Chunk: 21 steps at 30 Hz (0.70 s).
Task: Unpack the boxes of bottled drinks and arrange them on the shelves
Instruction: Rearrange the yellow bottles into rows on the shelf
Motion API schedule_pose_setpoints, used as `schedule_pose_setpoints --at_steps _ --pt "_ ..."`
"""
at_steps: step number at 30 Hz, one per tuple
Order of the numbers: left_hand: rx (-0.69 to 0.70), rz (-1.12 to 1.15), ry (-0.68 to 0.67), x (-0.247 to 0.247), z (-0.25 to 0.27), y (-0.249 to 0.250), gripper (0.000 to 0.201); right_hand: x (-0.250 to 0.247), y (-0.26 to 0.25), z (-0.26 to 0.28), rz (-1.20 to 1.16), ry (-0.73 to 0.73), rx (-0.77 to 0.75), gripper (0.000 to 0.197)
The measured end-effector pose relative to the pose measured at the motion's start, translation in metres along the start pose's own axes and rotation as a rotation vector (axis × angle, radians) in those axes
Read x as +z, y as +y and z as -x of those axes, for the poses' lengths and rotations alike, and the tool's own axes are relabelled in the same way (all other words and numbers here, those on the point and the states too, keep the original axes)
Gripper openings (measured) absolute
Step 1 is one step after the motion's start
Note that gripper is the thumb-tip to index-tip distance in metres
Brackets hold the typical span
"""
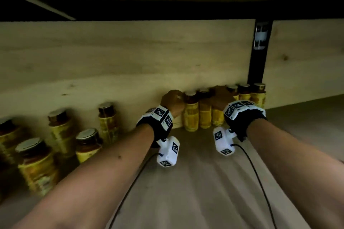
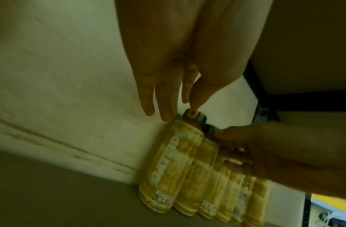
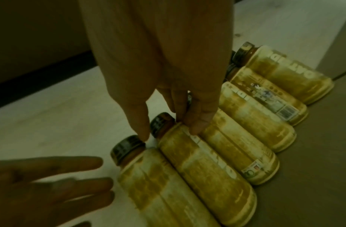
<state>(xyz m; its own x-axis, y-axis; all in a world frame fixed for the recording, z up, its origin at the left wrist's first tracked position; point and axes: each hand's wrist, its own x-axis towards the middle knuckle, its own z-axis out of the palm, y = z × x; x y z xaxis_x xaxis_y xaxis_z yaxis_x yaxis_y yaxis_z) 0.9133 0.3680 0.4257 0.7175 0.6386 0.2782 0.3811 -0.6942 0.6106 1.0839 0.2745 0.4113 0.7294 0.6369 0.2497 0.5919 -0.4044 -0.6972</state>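
Note:
A row of several yellow-labelled bottles (image 1: 204, 115) with dark caps stands against the wooden back panel on the shelf. My left hand (image 1: 172, 101) is at the row's left end. In the left wrist view its fingers are straight, and the left hand's (image 2: 179, 115) thumb touches the cap of the end bottle (image 2: 168, 161). My right hand (image 1: 221, 96) lies over the middle of the row. In the right wrist view the right hand's (image 3: 168, 132) fairly straight fingers rest on the necks and shoulders of the bottles (image 3: 207, 161). Neither hand grips a bottle.
A second group of like bottles (image 1: 61, 135) stands on the shelf at the left. A black upright post (image 1: 257, 57) rises behind the row's right end. The shelf board (image 1: 204, 182) runs bare toward me, and another shelf hangs low overhead.

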Motion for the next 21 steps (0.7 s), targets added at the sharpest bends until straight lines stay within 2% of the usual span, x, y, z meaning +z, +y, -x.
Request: schedule_pose_setpoints --at_steps 2,4,6,9,12,13,15,16,19,21 --pt "0.002 0.01 -0.052 0.016 -0.007 -0.001 0.032 0.003 -0.008 0.012 0.071 -0.021 -0.064 0.055" --pt "-0.009 0.1 -0.072 0.031 -0.01 -0.009 0.048 0.007 -0.009 0.023 0.154 -0.077 -0.11 0.058" --pt "-0.004 0.125 -0.047 0.035 -0.002 -0.009 0.046 0.006 -0.006 0.03 0.151 -0.131 -0.118 0.058" --pt "0.006 0.102 -0.084 0.028 0.022 -0.009 0.039 -0.005 -0.008 0.051 0.195 -0.196 -0.099 0.052" --pt "-0.005 0.095 -0.123 0.008 0.059 -0.011 0.041 -0.018 -0.012 0.081 0.175 -0.271 -0.078 0.081" --pt "-0.004 0.094 -0.124 0.0 0.075 -0.013 0.041 -0.023 -0.02 0.098 0.173 -0.297 -0.056 0.07" --pt "-0.004 0.101 -0.105 -0.016 0.106 -0.02 0.04 -0.026 -0.033 0.133 0.162 -0.343 -0.028 0.036" --pt "-0.005 0.087 -0.092 -0.024 0.123 -0.024 0.04 -0.026 -0.037 0.147 0.155 -0.351 -0.039 0.035" --pt "-0.01 0.106 -0.091 -0.052 0.172 -0.041 0.043 -0.021 -0.058 0.197 0.103 -0.353 -0.031 0.066" --pt "-0.017 0.166 -0.119 -0.074 0.202 -0.056 0.044 -0.01 -0.068 0.224 0.052 -0.381 -0.054 0.069"
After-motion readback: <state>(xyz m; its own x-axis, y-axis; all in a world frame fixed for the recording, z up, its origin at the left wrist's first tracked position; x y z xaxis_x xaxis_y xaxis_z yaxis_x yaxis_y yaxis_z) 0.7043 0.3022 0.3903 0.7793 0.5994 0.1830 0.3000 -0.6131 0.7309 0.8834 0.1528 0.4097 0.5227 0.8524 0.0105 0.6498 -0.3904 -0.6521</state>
